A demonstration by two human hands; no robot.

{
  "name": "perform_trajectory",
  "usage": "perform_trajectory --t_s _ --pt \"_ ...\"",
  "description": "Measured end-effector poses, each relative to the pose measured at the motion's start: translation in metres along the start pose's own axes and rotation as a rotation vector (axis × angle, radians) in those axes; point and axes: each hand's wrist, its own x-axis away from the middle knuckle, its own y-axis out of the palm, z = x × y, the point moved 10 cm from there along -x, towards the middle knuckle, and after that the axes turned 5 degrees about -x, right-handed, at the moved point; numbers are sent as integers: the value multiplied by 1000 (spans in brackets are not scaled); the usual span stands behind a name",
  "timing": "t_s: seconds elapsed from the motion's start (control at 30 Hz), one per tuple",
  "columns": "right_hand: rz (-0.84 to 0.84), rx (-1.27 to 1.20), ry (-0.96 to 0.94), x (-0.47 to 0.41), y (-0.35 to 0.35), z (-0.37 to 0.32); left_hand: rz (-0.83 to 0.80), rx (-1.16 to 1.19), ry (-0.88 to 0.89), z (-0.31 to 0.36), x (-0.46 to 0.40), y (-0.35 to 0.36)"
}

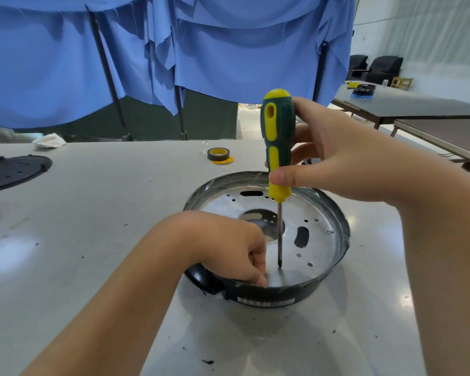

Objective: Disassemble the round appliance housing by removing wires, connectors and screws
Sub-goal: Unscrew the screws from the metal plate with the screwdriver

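right hand (334, 156) wrapped round screwdriver (278, 147) handle, shaft upright, tip on metal floor | left hand (228, 245) curled inside round housing (334, 226) near rim, beside tip; grasp unclear | housing under both hands on table (92, 240) | tape roll (218, 154) beyond hands

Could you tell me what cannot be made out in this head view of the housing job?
- Screw under the screwdriver tip: too small to tell.
- Left hand fingertips: curled inside the housing, hidden by its near rim.
- Label on the housing's front wall: blurred.
- Black perforated disc: cut off by the left edge.
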Motion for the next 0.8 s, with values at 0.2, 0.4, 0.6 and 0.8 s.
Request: perform_trajectory --t_s 0.2,0.4,0.6,0.8 --pt "8 7 -6 0 -1 0 12 -10 1 0 -2 0" --pt "5 19 -7 0 -1 0 -4 4 -4 0 -1 1" --pt "28 -23 -46 2 -5 -6 15 69 -9 -4 1 -4" --pt "80 -177 -117 6 -14 -17 -18 190 -47 -7 3 -4"
